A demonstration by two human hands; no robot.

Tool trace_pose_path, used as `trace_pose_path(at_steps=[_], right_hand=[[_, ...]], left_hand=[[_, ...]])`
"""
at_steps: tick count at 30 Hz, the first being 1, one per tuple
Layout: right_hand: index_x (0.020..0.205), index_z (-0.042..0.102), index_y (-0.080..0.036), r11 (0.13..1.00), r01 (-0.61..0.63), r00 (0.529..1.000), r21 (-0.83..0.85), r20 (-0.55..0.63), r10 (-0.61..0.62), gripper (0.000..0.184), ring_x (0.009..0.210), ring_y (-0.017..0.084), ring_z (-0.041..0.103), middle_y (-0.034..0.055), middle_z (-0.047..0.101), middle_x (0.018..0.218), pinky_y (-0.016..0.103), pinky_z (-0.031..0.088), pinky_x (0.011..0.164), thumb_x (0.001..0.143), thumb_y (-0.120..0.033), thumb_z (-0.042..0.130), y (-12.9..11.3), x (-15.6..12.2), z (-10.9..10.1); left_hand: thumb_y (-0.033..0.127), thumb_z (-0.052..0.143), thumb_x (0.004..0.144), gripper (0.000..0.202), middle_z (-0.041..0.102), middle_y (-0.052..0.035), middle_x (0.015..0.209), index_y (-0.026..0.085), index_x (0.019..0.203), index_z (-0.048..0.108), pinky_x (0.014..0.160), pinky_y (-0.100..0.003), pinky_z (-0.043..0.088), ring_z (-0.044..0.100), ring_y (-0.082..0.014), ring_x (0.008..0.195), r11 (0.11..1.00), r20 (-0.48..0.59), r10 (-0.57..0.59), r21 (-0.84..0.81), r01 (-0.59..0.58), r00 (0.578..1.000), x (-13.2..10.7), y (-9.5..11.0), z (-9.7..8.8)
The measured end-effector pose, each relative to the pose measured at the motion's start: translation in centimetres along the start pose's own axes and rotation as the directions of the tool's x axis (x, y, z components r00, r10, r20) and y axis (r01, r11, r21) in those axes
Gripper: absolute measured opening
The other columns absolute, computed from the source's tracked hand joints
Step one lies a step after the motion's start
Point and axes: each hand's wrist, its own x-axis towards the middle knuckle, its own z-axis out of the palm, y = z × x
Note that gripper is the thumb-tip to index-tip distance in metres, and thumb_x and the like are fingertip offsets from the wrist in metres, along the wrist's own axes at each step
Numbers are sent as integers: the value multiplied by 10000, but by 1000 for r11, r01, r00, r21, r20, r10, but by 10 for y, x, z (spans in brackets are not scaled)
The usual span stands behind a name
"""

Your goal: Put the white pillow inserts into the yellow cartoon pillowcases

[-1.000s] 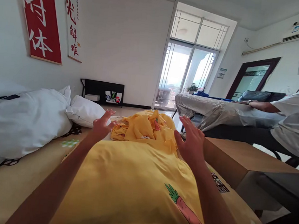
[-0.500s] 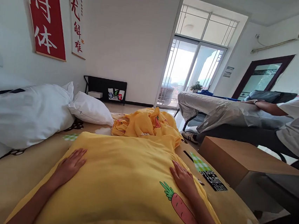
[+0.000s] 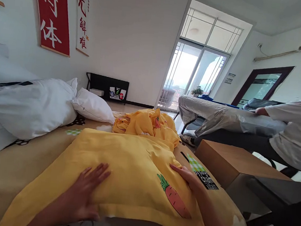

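A yellow pillow (image 3: 123, 174) with a carrot print (image 3: 172, 198) lies flat on the bed in front of me. My left hand (image 3: 86, 190) rests on its near left part, fingers spread and flat. At the pillow's right edge, next to the carrot, my right hand (image 3: 188, 177) lies with its fingers stretched out. Beyond the pillow sits a crumpled heap of yellow fabric (image 3: 146, 125).
White pillows (image 3: 34, 105) are piled at the left against the wall. A cardboard box (image 3: 230, 163) stands at the bed's right side. A seated person in a white shirt (image 3: 294, 134) is at the far right beside a grey covered table (image 3: 219, 114).
My hands came down from the air onto the pillow, then slid toward me, the left moving inward and the right to the pillow's right edge.
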Motion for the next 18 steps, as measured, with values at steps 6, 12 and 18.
trace_pose_path(at_steps=[6,12,18], right_hand=[[751,644,-214,959,-242,959,144,188,214,314,679,249,660,77,712,778,327,506,557,640,-505,687,-31,8,-9],[904,647,-156,983,55,998,177,-47,-47,454,863,262,617,93,700,941,357,488,735,693,-552,579,-72,40,-23],[796,624,-161,880,408,877,242,-371,-305,395,740,208,555,38,656,779,340,450,691,743,-549,571,-162,42,-30]], left_hand=[[553,640,744,923,315,-101,1546,285,1522,221,1085,-475,317,374,-317,1370,956,-121,146,273,-108,982,21,38,46],[325,594,712,852,354,-72,1532,258,1504,287,1118,-419,234,384,-268,1361,928,-234,119,372,-23,965,-5,27,48],[166,563,737,927,220,-115,1578,301,1540,118,1061,-494,346,339,-306,1397,932,-416,102,358,60,904,-3,49,73]])
